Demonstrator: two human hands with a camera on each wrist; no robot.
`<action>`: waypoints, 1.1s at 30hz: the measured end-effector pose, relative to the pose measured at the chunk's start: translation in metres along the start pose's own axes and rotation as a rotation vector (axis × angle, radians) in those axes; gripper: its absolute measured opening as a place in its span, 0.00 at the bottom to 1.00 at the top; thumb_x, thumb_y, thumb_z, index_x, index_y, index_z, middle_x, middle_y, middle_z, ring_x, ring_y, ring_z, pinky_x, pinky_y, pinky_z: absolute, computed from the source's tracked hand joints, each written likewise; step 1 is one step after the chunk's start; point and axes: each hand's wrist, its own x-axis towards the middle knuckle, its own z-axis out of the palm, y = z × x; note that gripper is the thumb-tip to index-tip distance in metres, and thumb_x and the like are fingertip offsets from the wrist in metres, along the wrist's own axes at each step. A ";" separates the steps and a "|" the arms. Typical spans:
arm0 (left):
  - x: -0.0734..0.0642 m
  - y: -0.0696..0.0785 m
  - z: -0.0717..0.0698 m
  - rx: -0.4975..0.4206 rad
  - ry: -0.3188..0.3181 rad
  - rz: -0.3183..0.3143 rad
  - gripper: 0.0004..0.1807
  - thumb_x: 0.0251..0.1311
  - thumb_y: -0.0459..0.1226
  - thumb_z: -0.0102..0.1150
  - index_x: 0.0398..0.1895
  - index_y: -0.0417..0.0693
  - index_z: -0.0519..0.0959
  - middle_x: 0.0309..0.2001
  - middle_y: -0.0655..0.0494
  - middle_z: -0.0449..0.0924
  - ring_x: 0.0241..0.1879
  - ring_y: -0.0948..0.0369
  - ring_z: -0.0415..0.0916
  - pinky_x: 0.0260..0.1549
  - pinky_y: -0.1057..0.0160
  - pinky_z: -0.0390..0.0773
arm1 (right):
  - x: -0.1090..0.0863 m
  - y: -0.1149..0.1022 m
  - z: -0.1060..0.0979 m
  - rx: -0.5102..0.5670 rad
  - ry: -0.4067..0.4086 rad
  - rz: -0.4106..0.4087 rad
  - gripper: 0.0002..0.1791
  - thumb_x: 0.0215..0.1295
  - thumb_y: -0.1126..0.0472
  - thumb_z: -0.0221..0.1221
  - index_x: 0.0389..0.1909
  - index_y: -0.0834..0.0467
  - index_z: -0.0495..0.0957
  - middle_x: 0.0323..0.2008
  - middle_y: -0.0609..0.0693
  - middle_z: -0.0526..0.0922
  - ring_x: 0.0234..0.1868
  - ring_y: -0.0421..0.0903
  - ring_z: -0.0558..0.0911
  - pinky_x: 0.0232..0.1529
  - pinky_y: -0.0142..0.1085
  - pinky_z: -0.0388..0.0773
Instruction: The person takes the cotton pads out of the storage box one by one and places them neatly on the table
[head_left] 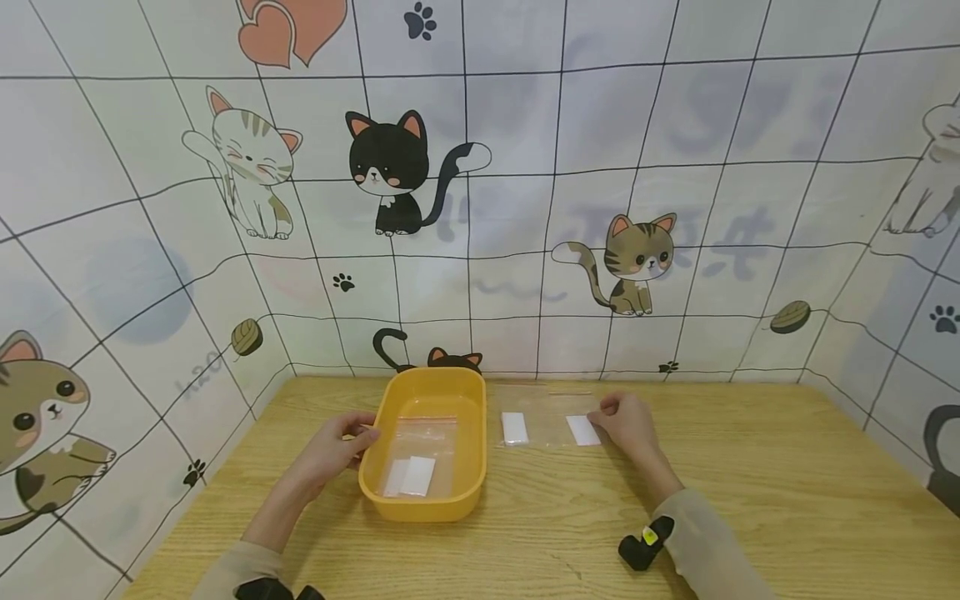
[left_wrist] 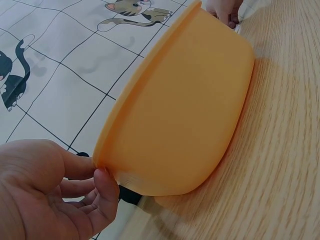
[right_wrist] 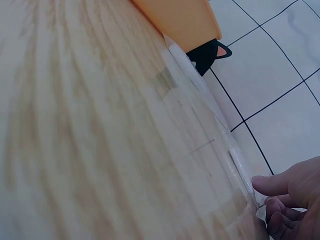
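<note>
A yellow plastic tub [head_left: 424, 509] stands on the table, and my left hand [head_left: 333, 450] grips its left rim between thumb and fingers. In the left wrist view the left hand [left_wrist: 75, 195] holds the rim at the tub's near corner. Inside the tub lie clear zip bags [head_left: 427, 432] with white cards [head_left: 417, 477] in them. To the tub's right, clear bags [head_left: 551, 425] lie flat, showing two white cards, one left [head_left: 514, 428] and one right [head_left: 582, 430]. My right hand [head_left: 628, 423] pinches the right edge of the right-hand bag, beside its card.
The wooden table [head_left: 750, 483] runs back to a wall cloth [head_left: 517, 217] printed with cats and grid lines. Black wrist devices [head_left: 647, 543] are strapped at both sleeves.
</note>
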 end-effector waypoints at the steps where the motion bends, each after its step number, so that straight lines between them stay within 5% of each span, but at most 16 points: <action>1: 0.000 0.000 0.000 0.002 0.001 -0.002 0.19 0.74 0.33 0.53 0.62 0.28 0.72 0.45 0.39 0.75 0.38 0.53 0.78 0.36 0.58 0.83 | 0.000 0.000 -0.001 0.001 -0.002 0.002 0.14 0.60 0.64 0.69 0.39 0.73 0.80 0.29 0.57 0.82 0.31 0.51 0.79 0.33 0.39 0.74; 15: -0.001 0.001 0.000 0.001 0.003 -0.008 0.19 0.74 0.32 0.52 0.62 0.28 0.71 0.46 0.39 0.74 0.38 0.54 0.78 0.36 0.58 0.83 | 0.003 0.004 -0.004 0.086 -0.027 0.096 0.16 0.68 0.59 0.63 0.44 0.71 0.79 0.36 0.61 0.82 0.36 0.52 0.79 0.32 0.36 0.73; 24: -0.001 0.000 0.000 -0.009 -0.002 -0.003 0.20 0.74 0.32 0.53 0.63 0.28 0.71 0.46 0.40 0.74 0.39 0.53 0.78 0.36 0.58 0.84 | 0.002 -0.008 -0.011 0.153 -0.031 0.114 0.17 0.71 0.58 0.60 0.48 0.71 0.80 0.36 0.59 0.84 0.28 0.43 0.81 0.28 0.32 0.74; 33: -0.001 0.000 0.000 -0.013 -0.008 0.005 0.20 0.74 0.32 0.53 0.63 0.27 0.71 0.45 0.40 0.74 0.39 0.53 0.78 0.36 0.58 0.84 | -0.001 -0.025 -0.014 0.217 -0.044 0.114 0.18 0.72 0.60 0.58 0.51 0.72 0.78 0.41 0.64 0.84 0.30 0.46 0.83 0.28 0.31 0.78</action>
